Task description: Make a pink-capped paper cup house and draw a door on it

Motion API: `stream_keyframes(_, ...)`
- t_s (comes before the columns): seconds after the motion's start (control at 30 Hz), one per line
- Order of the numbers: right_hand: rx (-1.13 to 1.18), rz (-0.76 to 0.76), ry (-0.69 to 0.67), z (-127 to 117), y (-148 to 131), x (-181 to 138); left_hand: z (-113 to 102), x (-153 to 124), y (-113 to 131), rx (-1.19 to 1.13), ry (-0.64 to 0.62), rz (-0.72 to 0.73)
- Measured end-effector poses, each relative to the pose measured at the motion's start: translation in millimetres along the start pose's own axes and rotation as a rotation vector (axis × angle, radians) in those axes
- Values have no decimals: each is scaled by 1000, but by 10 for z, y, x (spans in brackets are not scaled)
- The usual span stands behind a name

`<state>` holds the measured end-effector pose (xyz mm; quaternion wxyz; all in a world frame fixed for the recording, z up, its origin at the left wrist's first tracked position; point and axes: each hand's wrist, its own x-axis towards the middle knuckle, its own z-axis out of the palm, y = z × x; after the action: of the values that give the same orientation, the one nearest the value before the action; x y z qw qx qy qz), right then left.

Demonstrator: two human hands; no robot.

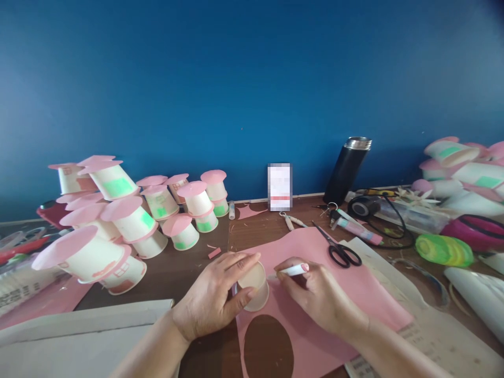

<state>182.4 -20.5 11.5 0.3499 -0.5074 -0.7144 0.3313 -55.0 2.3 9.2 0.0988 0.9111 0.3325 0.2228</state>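
1. Pink sheet [354,294]: lay flat on the brown table, with an oval hole [268,346] cut out near its front edge.
2. Paper cup [255,287]: stood on the pink sheet, just behind the hole.
3. Left hand [214,299]: at the sheet's left edge, fingers curled round the cup, grasping it.
4. Right hand [321,299]: over the sheet's middle, fingers pinched on a white marker [294,270], its tip close to the cup.
5. Scissors [339,250]: lay on the sheet's far edge.
6. Pink-lidded cups [118,220]: piled well left of the sheet.
7. Black flask [347,170]: stood beyond the sheet's far right corner.
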Motion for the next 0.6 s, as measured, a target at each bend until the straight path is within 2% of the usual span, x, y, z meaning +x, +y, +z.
stream_keyframes(0.3, 39, 70, 2, 37, 49, 52, 2, 15, 5, 11, 21, 0)
stream_keyframes(0.6, 116, 225, 4, 11, 112, 104, -14, 19, 19, -13, 0, -14)
